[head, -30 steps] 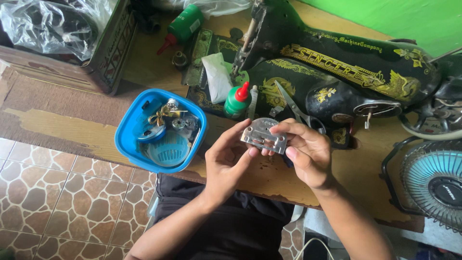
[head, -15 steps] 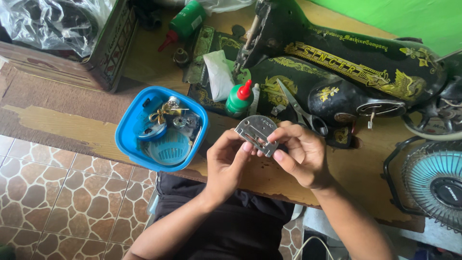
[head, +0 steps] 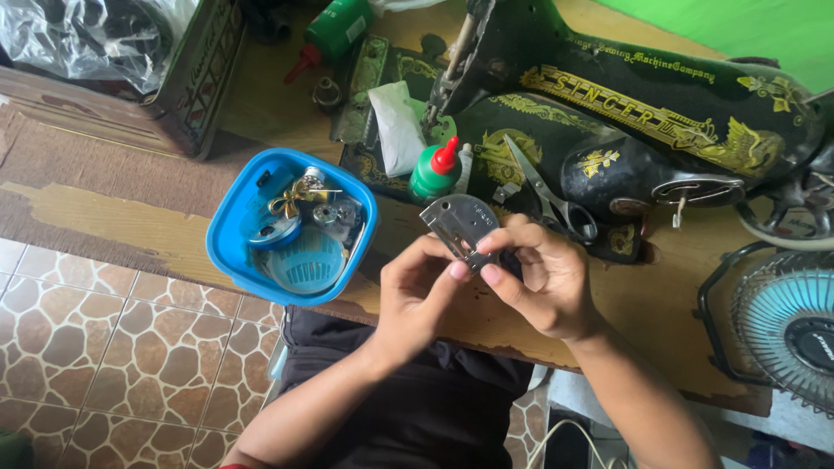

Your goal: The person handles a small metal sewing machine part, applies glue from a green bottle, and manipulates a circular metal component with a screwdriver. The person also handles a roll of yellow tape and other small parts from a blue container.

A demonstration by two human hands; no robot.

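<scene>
Since a moment ago both hands have turned the metal plate (head: pixel 460 224) from lying flat between them to standing more upright, its rounded top now tipped away from the body. Both hands hold it just above the near edge of the wooden worktop (head: pixel 104 217), in front of the black sewing machine (head: pixel 625 122).

Left hand (head: pixel 415 300): its grip is clenched on the plate's lower edge, thumb and fingertip pinching it from the left. Right hand (head: pixel 543 278): its grip grasps the same plate from the right, fingers curled behind it and fingertips meeting the left hand's at the lower edge.

Relative to the plate:
- just left, a blue plastic tub (head: pixel 234 234) sits on the worktop, holding small metal parts and a round blue grille;
- just behind, a small green bottle with a red cap (head: pixel 434 169) stands upright on the machine's base;
- behind and to the right, scissors (head: pixel 547 195) lie on the machine's bed;
- behind and left of the bottle, a folded white cloth (head: pixel 395 126);
- far behind, a second green bottle (head: pixel 334 30) lies on its side;
- far right, a fan with a wire guard (head: pixel 782 326) at the worktop's end.

Brown patterned floor tiles (head: pixel 78 347) show below the worktop.
</scene>
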